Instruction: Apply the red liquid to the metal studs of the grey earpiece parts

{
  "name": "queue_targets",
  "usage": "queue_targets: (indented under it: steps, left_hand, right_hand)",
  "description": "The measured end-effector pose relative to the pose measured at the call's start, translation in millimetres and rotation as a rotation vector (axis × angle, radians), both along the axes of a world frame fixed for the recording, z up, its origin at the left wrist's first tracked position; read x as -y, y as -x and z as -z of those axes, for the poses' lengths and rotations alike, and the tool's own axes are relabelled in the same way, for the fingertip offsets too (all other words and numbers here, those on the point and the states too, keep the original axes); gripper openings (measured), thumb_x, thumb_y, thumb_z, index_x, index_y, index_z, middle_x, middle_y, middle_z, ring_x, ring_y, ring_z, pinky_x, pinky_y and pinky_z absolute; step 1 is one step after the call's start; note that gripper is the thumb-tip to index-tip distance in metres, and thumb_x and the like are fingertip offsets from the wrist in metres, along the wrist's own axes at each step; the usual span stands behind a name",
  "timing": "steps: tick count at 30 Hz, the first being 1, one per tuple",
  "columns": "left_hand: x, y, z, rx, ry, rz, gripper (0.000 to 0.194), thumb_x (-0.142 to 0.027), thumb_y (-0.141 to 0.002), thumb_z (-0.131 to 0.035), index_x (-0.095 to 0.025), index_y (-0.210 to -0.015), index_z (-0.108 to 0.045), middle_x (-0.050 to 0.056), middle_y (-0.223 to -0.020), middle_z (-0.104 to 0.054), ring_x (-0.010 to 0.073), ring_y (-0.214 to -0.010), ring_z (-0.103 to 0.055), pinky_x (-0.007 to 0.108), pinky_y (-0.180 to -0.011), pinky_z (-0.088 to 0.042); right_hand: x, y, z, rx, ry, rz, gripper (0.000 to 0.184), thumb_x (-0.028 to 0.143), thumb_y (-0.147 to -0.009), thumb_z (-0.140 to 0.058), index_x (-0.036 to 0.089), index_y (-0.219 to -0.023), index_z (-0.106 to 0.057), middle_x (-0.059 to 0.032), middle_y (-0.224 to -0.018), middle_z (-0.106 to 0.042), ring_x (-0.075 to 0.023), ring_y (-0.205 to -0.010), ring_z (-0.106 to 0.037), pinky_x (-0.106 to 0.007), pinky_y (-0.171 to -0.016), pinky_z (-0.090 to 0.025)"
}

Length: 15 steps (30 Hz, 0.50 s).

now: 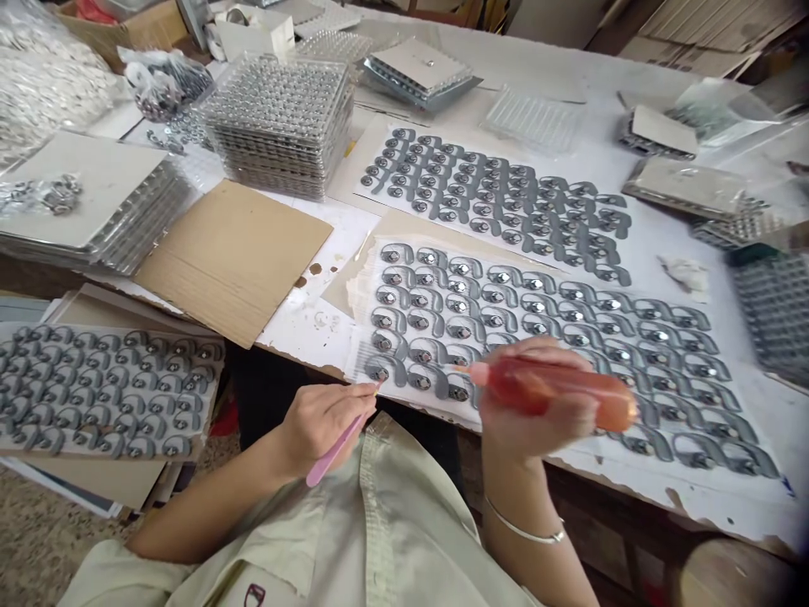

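My left hand (325,426) is closed around a slim pink-handled tool (334,451). Its tip is close to a grey, curved metal piece with a shiny round stone at the front-left corner of the near sheet (363,358). Gripped in my right hand (527,417) is a squeeze bottle (553,388) of orange-red liquid. The bottle lies almost level over the sheet, its thin nozzle (464,368) pointing left above the front rows. Rows of similar grey pieces (461,305) cover this sheet; my right hand and the bottle hide some of them.
Behind lies a second sheet of grey pieces (480,194); another board of them (107,388) is at lower left. Stacked clear trays (278,110), a brown cardboard sheet (233,253) and card-topped packs (82,185) stand left. More packs (688,185) line the right side.
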State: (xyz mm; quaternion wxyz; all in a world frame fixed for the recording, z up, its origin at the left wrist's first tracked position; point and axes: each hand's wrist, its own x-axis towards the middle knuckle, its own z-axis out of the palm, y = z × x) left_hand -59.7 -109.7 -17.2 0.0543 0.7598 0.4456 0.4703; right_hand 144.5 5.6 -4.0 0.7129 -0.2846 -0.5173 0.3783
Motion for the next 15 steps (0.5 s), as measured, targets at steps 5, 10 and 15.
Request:
queue_targets:
  steps: [5,10,15]
  left_hand:
    - [2.4,-2.7,3.3,-0.117,0.003,-0.047,0.017,-0.002,-0.083,-0.054,-0.01,-0.098,-0.059,0.014,-0.097,-0.073,0.0176,-0.077,-0.073,0.026,-0.067,-0.061]
    - [3.3,-5.0,-0.5,-0.226,0.007,-0.065,0.016,-0.008,-0.086,-0.048,-0.007,-0.096,-0.06,0.016,-0.1,-0.072,0.0176,-0.069,-0.07,0.027,-0.058,-0.058]
    - [2.1,-7.2,-13.1,-0.353,0.022,-0.088,0.019,-0.009,-0.089,-0.044,-0.006,-0.093,-0.062,0.016,-0.097,-0.072,0.0166,-0.06,-0.066,0.028,-0.05,-0.054]
  right_hand:
    - [11.5,29.8,2.9,0.179,-0.075,-0.13,0.043,0.062,-0.078,-0.065,0.02,-0.083,-0.067,-0.0024,-0.071,-0.057,-0.0181,-0.062,-0.054,-0.031,-0.054,-0.044]
    - [11.3,35.9,6.3,0.378,-0.225,-0.171,0.037,0.054,-0.081,-0.067,0.018,-0.089,-0.066,-0.0025,-0.071,-0.061,-0.0174,-0.06,-0.055,-0.031,-0.052,-0.044]
    - [10.3,37.7,9.1,0.509,-0.315,-0.156,0.031,0.048,-0.082,-0.066,0.018,-0.09,-0.065,-0.0012,-0.068,-0.061,-0.0164,-0.056,-0.055,-0.03,-0.048,-0.043]
